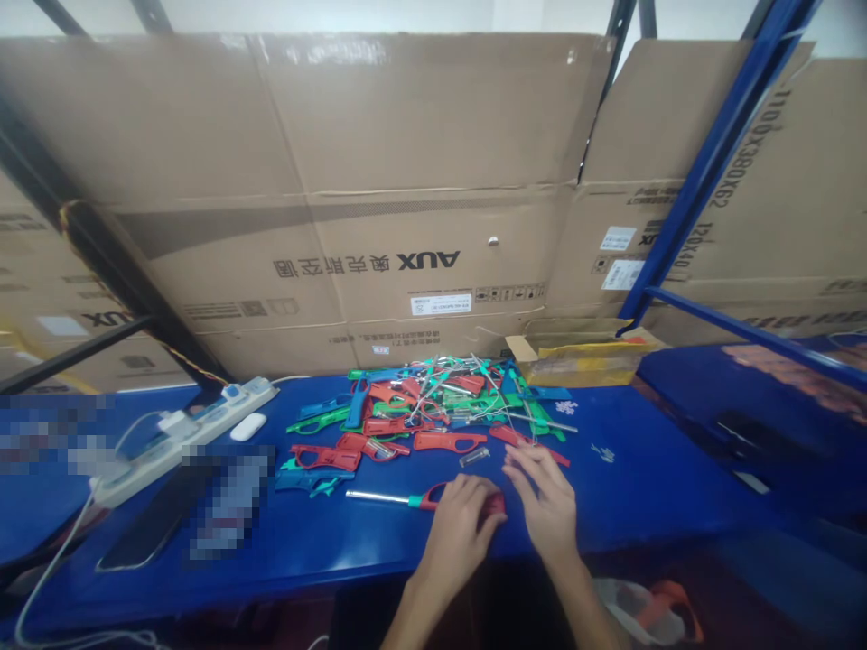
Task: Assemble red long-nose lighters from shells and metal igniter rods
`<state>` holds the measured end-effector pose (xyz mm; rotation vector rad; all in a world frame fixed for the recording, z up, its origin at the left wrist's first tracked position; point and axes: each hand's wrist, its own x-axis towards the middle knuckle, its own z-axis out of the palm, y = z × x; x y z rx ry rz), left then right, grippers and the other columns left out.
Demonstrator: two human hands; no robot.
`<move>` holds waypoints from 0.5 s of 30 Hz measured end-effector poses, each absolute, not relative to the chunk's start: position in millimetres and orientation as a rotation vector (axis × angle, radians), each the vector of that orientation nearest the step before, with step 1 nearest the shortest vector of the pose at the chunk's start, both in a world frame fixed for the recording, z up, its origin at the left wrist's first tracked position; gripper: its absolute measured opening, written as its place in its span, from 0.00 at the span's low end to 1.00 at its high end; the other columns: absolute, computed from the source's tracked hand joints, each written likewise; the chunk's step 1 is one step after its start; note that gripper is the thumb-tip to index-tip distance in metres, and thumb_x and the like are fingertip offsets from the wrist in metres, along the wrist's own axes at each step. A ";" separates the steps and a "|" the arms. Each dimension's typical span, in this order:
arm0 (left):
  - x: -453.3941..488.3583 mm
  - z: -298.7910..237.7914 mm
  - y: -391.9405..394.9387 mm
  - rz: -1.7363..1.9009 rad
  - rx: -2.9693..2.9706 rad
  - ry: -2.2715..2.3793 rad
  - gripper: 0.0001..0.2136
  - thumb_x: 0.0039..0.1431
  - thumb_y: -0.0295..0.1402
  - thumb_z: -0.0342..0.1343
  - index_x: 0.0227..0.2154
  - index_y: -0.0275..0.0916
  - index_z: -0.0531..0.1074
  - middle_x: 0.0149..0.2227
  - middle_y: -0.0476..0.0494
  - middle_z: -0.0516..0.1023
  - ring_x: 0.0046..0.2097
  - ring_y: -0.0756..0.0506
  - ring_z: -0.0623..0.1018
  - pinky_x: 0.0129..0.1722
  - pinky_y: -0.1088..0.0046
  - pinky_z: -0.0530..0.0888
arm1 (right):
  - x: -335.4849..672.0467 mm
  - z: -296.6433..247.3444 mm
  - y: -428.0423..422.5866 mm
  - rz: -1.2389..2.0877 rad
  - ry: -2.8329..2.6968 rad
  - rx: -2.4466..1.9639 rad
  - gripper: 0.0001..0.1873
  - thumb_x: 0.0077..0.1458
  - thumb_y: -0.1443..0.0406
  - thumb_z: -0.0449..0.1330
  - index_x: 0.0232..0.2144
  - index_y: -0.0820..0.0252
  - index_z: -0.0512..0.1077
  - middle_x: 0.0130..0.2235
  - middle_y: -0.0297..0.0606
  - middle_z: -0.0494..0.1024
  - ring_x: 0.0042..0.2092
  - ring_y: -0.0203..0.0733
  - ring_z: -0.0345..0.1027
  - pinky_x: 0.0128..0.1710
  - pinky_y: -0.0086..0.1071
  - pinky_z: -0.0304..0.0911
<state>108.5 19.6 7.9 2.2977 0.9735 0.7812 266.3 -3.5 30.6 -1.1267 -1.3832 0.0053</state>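
Observation:
My left hand (461,519) is wrapped round the red handle of a long-nosed gas lighter (379,497). Its silver tube and green collar point left, just above the blue table. To the right, my right hand (545,496) has its fingertips pressed together, and whatever is between them is too small to make out. Just beyond those fingertips lies a red handle shell (501,437). A small clear fuel tank (474,457) rests on the table between the hands and the pile. Another red handle shell (447,441) lies beside it.
A heap of red, green and blue lighter parts (433,397) with wires fills the table's back. Behind it stands an open cardboard box (582,366). Small metal pieces (602,452) lie at right. A power strip (182,442), white mouse (248,427) and dark phone (153,519) are at left.

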 end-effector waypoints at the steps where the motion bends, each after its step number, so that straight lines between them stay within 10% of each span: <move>1: 108.6 8.1 19.3 0.774 2.294 0.979 0.07 0.64 0.29 0.62 0.44 0.41 0.74 0.46 0.44 0.80 0.48 0.40 0.75 0.49 0.59 0.72 | 266.9 30.0 -4.0 0.020 -1.409 -1.137 0.14 0.65 0.67 0.59 0.49 0.53 0.81 0.43 0.41 0.82 0.45 0.43 0.80 0.46 0.34 0.76; 11: 92.0 23.6 17.1 0.788 2.408 0.920 0.35 0.64 0.30 0.60 0.70 0.43 0.51 0.69 0.31 0.61 0.69 0.33 0.64 0.64 0.44 0.67 | 252.7 29.8 -8.6 0.128 -1.433 -1.110 0.11 0.64 0.67 0.61 0.44 0.52 0.82 0.40 0.38 0.83 0.47 0.45 0.80 0.49 0.36 0.76; 15: 37.6 92.1 -14.3 0.668 2.330 0.778 0.28 0.70 0.36 0.54 0.69 0.52 0.55 0.66 0.40 0.67 0.65 0.38 0.70 0.62 0.50 0.71 | 251.6 23.2 -10.5 0.166 -1.318 -1.182 0.09 0.64 0.66 0.62 0.42 0.54 0.82 0.41 0.40 0.82 0.42 0.42 0.80 0.44 0.33 0.76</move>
